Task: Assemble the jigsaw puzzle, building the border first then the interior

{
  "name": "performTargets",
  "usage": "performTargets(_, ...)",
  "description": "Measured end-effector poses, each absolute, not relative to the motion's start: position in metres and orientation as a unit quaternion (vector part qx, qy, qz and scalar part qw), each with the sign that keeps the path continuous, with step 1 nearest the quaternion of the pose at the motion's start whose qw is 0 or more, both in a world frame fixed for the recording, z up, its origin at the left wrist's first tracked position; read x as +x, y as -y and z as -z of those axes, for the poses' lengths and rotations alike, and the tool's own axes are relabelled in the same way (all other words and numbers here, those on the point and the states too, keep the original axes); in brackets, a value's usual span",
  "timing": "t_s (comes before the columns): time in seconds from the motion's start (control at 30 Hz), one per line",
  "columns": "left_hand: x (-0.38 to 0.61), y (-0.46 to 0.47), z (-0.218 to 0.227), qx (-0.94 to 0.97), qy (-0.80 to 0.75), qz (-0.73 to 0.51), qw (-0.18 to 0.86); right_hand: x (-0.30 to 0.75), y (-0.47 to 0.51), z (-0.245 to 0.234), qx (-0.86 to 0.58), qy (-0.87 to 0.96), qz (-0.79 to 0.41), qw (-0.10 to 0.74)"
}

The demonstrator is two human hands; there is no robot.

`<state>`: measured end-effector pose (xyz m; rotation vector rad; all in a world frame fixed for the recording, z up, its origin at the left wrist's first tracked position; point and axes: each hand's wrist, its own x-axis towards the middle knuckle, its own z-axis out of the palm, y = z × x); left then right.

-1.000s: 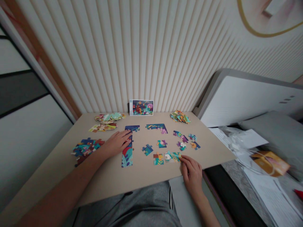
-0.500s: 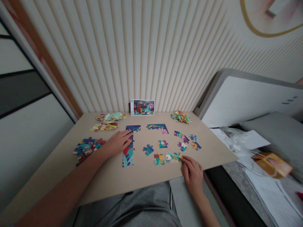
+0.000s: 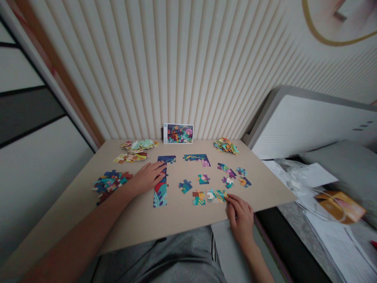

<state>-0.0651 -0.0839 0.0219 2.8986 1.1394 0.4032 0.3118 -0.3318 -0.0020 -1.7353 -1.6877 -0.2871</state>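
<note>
My left hand point(image 3: 149, 177) lies flat with its fingers out, the tips resting on a joined column of jigsaw pieces point(image 3: 160, 194). The fingers hide part of that column. At the table's front right, my right hand point(image 3: 240, 214) has its fingers together at the right end of a short joined strip of jigsaw pieces point(image 3: 216, 195), pinching the end piece against the table edge area. Just left of this strip lies a loose orange-and-teal jigsaw piece point(image 3: 199, 198). Farther left is a blue jigsaw piece point(image 3: 185, 186). A joined corner section point(image 3: 196, 157) lies toward the back.
A picture card point(image 3: 178, 134) leans on the ribbed wall at the back. Piles of pieces lie at the back left point(image 3: 138, 146), the left point(image 3: 112, 182) and the back right point(image 3: 226, 146). Several loose pieces point(image 3: 228, 182) lie on the right. The table point(image 3: 173, 224) ends before my lap.
Both hands and the pieces stay where they were on the table. Only the view has shifted slightly.
</note>
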Motion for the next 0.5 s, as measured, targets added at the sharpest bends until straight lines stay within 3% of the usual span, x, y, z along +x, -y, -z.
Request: performTargets(0.5,-0.0642,0.0850,-0.0234,0.923,-0.364,-0.123,-0.005,0.3124,0.3321,0.0040,-0.665,0.651,0.113,0.348)
